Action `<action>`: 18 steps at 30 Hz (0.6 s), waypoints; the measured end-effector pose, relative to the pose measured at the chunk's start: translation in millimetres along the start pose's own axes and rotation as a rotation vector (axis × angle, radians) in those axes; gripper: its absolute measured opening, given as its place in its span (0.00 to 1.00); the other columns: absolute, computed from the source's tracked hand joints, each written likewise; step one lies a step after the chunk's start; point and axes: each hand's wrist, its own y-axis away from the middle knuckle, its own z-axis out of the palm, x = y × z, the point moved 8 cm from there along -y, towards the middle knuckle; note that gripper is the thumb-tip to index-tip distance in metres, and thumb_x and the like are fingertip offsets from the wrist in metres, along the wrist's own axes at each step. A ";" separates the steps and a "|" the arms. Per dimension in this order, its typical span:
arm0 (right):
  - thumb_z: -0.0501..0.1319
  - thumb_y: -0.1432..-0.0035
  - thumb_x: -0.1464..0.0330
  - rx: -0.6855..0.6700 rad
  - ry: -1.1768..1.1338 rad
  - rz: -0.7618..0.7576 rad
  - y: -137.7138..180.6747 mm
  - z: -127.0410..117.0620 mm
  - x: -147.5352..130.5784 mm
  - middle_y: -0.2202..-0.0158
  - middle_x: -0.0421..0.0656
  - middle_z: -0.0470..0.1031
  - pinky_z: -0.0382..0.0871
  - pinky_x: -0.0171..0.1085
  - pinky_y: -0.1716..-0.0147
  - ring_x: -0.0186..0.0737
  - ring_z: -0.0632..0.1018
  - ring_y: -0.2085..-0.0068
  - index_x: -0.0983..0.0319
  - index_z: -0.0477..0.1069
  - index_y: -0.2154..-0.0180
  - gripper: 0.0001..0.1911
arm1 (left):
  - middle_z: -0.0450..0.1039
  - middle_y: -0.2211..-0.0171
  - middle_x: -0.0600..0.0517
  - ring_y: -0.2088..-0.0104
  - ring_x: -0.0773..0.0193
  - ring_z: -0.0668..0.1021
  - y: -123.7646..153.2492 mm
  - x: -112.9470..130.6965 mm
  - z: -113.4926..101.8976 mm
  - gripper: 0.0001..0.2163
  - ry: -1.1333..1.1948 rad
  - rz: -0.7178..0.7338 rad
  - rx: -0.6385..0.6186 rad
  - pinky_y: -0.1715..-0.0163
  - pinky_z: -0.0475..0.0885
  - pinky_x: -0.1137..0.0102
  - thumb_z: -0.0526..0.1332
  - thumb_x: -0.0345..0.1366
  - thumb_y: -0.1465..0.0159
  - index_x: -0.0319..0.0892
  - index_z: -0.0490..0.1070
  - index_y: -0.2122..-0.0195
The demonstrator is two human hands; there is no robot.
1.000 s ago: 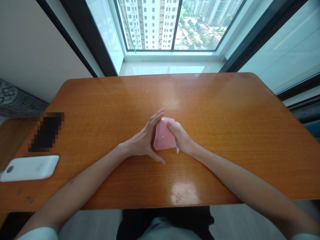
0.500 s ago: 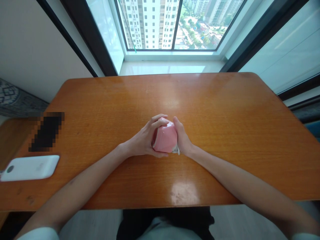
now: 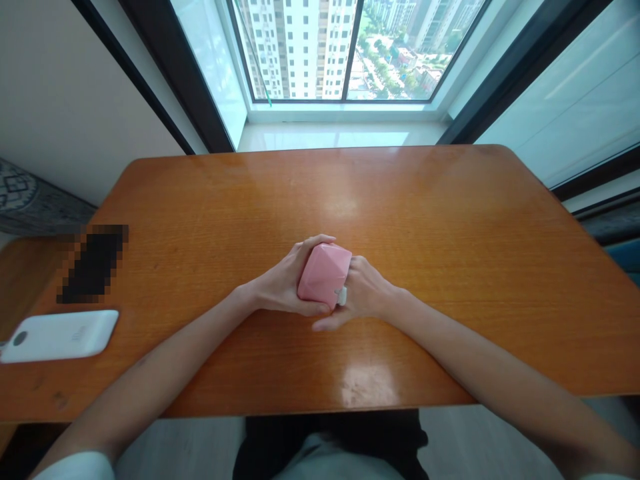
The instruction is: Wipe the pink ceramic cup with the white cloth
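A shiny pink faceted object is held over the middle of the table, its exact kind unclear. My left hand wraps around it from the left, fingers over the far side and thumb along the near side. Against its right side lies my right hand, with the fingertips hidden behind the object and the thumb stretched out below. A small white piece, like crumpled cloth or tissue, pokes out between my right hand and the pink surface; most of it is hidden.
The brown wooden table reaches to a window at the back. On its left side lie a white rounded slab-shaped device and a dark pixelated item. A patterned grey cushion-like thing stands past the left edge.
The pink object has been turned in my left hand. My right hand has rotated, its thumb moving from the top of the object to below it, and the white piece shows less.
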 end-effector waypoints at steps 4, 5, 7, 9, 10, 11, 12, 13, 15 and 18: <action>0.73 0.50 0.34 0.041 0.021 0.032 -0.2 -0.8 -1.5 0.76 0.41 0.71 0.63 0.42 0.69 0.41 0.67 0.72 0.55 0.73 0.76 0.32 | 0.70 0.31 0.39 0.34 0.35 0.78 -0.1 0.5 -0.9 0.59 -0.001 -0.033 0.012 0.35 0.77 0.40 0.84 0.52 0.49 0.57 0.51 0.21; 0.73 0.49 0.36 0.042 0.030 0.038 -0.4 -0.5 -1.2 0.77 0.41 0.71 0.62 0.42 0.69 0.40 0.66 0.72 0.55 0.73 0.77 0.31 | 0.69 0.30 0.39 0.34 0.35 0.78 -0.2 1.0 -0.9 0.59 -0.004 -0.036 0.012 0.34 0.77 0.40 0.84 0.52 0.49 0.57 0.51 0.21; 0.72 0.46 0.41 0.024 0.062 0.039 -0.9 1.3 -0.9 0.78 0.41 0.71 0.62 0.42 0.69 0.41 0.66 0.73 0.55 0.73 0.78 0.27 | 0.67 0.29 0.39 0.33 0.34 0.76 -0.4 2.3 -0.6 0.59 -0.004 -0.037 0.004 0.33 0.75 0.39 0.84 0.52 0.49 0.57 0.52 0.21; 0.72 0.46 0.45 0.014 0.093 0.030 -1.1 2.4 -0.8 0.78 0.42 0.71 0.62 0.41 0.69 0.41 0.67 0.73 0.55 0.73 0.79 0.24 | 0.67 0.28 0.39 0.32 0.34 0.76 -0.4 3.2 -1.1 0.60 0.000 -0.037 0.003 0.32 0.75 0.39 0.84 0.53 0.49 0.57 0.52 0.20; 0.72 0.47 0.46 0.015 0.101 0.025 -1.1 2.6 -0.8 0.79 0.42 0.71 0.62 0.41 0.70 0.41 0.67 0.73 0.55 0.72 0.79 0.23 | 0.66 0.28 0.39 0.32 0.34 0.76 -0.4 3.4 -1.4 0.60 0.001 -0.037 0.003 0.32 0.74 0.40 0.84 0.53 0.49 0.57 0.51 0.20; 0.72 0.48 0.46 0.021 0.105 0.023 -0.9 2.7 -0.6 0.79 0.42 0.71 0.62 0.41 0.70 0.41 0.66 0.73 0.55 0.72 0.79 0.23 | 0.66 0.28 0.39 0.32 0.35 0.76 -0.4 3.7 -1.6 0.60 0.001 -0.034 0.002 0.32 0.74 0.40 0.84 0.53 0.49 0.58 0.51 0.20; 0.72 0.48 0.46 0.027 0.105 0.024 -0.5 2.8 -0.1 0.79 0.41 0.71 0.61 0.41 0.70 0.41 0.66 0.73 0.55 0.72 0.79 0.23 | 0.66 0.28 0.39 0.32 0.35 0.76 -0.5 4.0 -1.9 0.60 0.000 -0.030 0.003 0.32 0.74 0.40 0.84 0.54 0.49 0.58 0.51 0.20; 0.72 0.48 0.46 0.032 0.105 0.025 0.0 3.2 0.5 0.79 0.41 0.71 0.61 0.41 0.70 0.40 0.66 0.74 0.55 0.72 0.80 0.23 | 0.66 0.28 0.39 0.32 0.35 0.75 -0.7 4.0 -2.0 0.60 -0.001 -0.029 0.003 0.32 0.74 0.40 0.84 0.54 0.48 0.58 0.51 0.20; 0.73 0.47 0.47 0.045 0.117 0.023 1.4 4.7 2.2 0.79 0.41 0.70 0.60 0.41 0.71 0.40 0.65 0.74 0.55 0.71 0.80 0.23 | 0.66 0.28 0.39 0.32 0.35 0.75 -1.4 3.8 -1.8 0.59 0.002 -0.030 -0.001 0.32 0.74 0.40 0.83 0.55 0.47 0.58 0.51 0.20; 0.73 0.45 0.49 0.081 0.161 -0.010 4.4 6.9 4.2 0.79 0.41 0.70 0.57 0.40 0.71 0.39 0.64 0.74 0.55 0.70 0.80 0.23 | 0.68 0.30 0.39 0.33 0.35 0.76 -2.9 2.5 -2.6 0.57 0.021 -0.058 0.007 0.34 0.76 0.40 0.81 0.58 0.44 0.58 0.50 0.20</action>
